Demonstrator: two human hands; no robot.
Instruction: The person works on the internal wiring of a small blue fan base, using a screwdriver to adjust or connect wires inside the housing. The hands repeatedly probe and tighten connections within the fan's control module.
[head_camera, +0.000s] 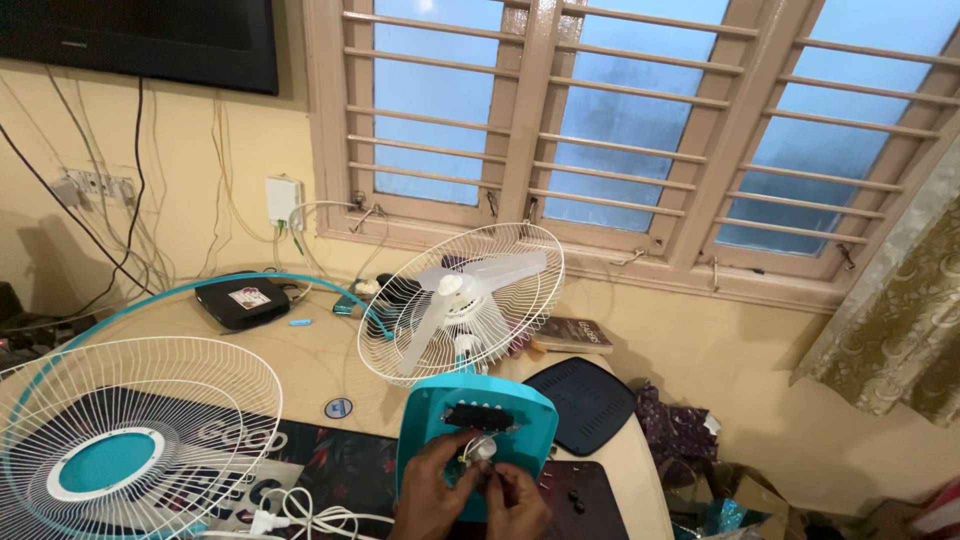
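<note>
Both hands, left hand and right hand, pinch a small clear knob on the teal plastic fan base; steadying that base seems wise.

Home room, barred window, curtain, wall-mounted television

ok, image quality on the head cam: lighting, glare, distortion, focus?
Head view: dim warm room light against cool blue window glow; no harsh glare. Wide-lens bowing bends the window bars and the detached fan grille at the edges. Left hand and right hand on the teal fan base sit low in frame, slightly soft and shadowed.
</note>
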